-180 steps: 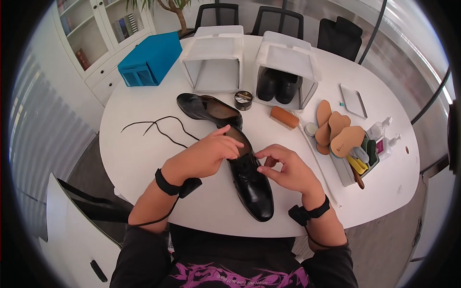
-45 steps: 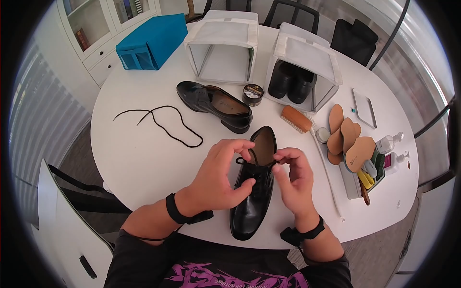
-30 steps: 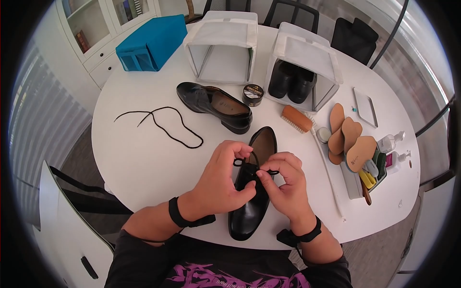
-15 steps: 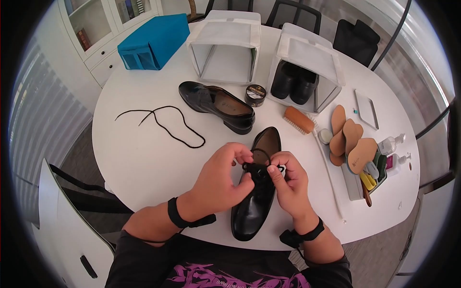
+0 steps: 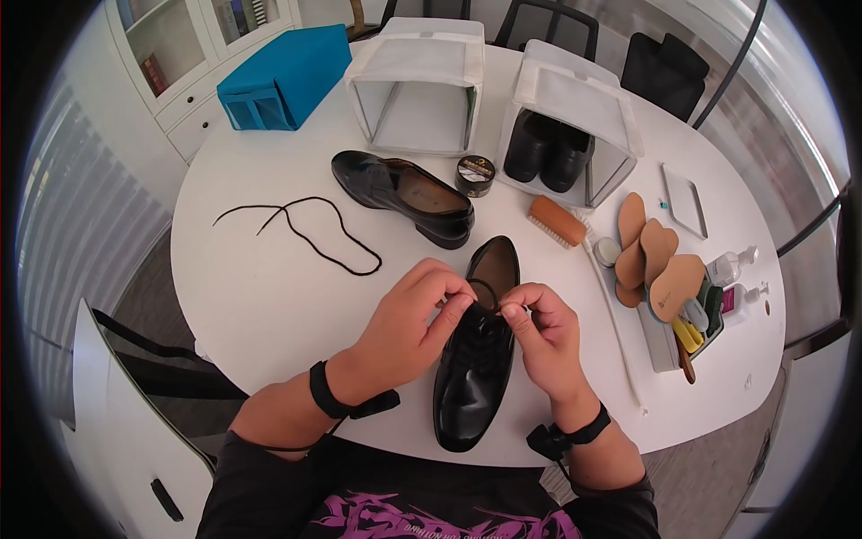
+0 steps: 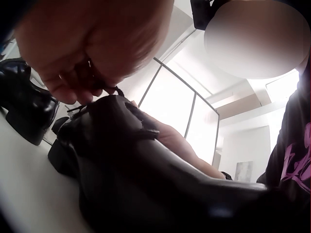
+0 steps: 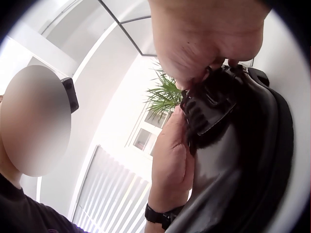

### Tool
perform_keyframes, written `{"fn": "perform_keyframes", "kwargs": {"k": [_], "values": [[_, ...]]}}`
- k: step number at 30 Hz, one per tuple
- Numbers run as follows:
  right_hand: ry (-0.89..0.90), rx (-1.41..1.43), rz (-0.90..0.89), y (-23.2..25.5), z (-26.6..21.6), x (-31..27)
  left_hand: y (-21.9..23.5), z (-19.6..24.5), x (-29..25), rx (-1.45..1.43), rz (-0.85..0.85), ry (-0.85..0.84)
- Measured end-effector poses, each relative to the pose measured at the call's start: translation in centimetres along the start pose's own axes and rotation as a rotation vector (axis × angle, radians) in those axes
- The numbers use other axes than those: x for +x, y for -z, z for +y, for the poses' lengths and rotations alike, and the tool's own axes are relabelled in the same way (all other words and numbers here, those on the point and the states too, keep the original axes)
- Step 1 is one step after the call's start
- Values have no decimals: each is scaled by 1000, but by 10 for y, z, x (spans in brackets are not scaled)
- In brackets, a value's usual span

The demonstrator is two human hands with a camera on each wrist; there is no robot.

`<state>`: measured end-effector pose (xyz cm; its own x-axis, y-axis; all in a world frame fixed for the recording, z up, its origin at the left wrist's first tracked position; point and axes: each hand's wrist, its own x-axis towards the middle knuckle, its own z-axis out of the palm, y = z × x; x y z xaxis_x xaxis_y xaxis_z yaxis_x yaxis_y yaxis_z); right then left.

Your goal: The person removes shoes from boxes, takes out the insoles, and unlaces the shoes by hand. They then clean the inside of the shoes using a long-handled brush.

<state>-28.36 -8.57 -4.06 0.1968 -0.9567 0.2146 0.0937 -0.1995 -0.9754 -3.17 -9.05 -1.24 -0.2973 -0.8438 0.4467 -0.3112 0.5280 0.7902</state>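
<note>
A glossy black lace-up dress shoe [image 5: 471, 386] stands on the table, toe toward the person. A black shoelace [image 5: 488, 289] arches over its opening between the two hands. My left hand [image 5: 404, 319] pinches the lace between thumb and fingertips at the left of the shoe's tongue. On the other side my right hand [image 5: 546, 337] pinches lace between thumb and curled forefinger, right at the top eyelets. In the left wrist view, a bit of lace [image 6: 114, 91] shows by the left fingers. The right fingertips are partly hidden behind the palm in the right wrist view.
A second black shoe [image 5: 400, 198] lies behind, with a loose shoelace [image 5: 310, 235] to its left. Around them stand a polish tin [image 5: 474, 175], a wooden brush [image 5: 554, 221], a long white-handled brush [image 5: 620, 341], insoles [image 5: 675, 286], white boxes [image 5: 413, 56] and a blue box [image 5: 285, 79].
Since six seconds ago the shoe has turned, its toe swinging leftward, and the second shoe now lies apart from it. Lately my left thumb has closed to its fingertips on the lace.
</note>
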Motion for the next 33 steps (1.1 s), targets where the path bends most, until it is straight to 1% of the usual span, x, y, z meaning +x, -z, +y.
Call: {"fn": "perform_keyframes", "kwargs": {"k": [1, 2, 4, 7, 8, 10, 13, 15, 16, 18, 19, 21, 23, 25, 26, 28, 30, 33], "values": [[-53, 85, 36, -1, 1, -1, -2, -1, -1, 1, 0, 1], [-54, 86, 36, -1, 2, -1, -5, -2, -2, -47, 17, 24], [-10, 41, 8, 2, 4, -1, -5, -3, -2, -94, 34, 45], [23, 72, 12, 2, 8, -1, -4, -2, -2, -85, 22, 46], [23, 72, 12, 2, 8, 0, -4, -2, -2, -92, 41, 53], [2, 216, 36, 1, 6, 1, -5, -1, -2, -97, 63, 62], [3, 243, 38, 2, 8, 2, -4, -2, -4, -135, 82, 92], [4, 205, 41, 3, 11, 1, -5, -4, -6, -364, 56, 178], [4, 168, 45, 3, 12, 0, -5, -2, -6, -364, 56, 178], [6, 137, 49, 3, 13, 0, -5, 2, -5, -576, 66, 279], [7, 106, 53, 2, 13, 0, -6, 3, -4, -576, 65, 279], [18, 121, 57, 2, 11, 0, -7, 4, -2, -671, 81, 255], [28, 135, 59, 2, 9, 1, -6, 2, -3, -616, 88, 235], [28, 237, 74, 2, 8, 2, -7, -2, -3, -560, 95, 214], [29, 237, 75, 3, 8, 2, -8, -6, -3, -525, 102, 188], [-11, 315, 82, 4, 7, 2, -8, -8, -3, -491, 109, 164], [-12, 325, 87, 5, 8, 1, -8, -9, -4, -415, 106, 137], [2, 351, 91, 5, 9, 2, -8, -6, -4, -458, 118, 157]]}}
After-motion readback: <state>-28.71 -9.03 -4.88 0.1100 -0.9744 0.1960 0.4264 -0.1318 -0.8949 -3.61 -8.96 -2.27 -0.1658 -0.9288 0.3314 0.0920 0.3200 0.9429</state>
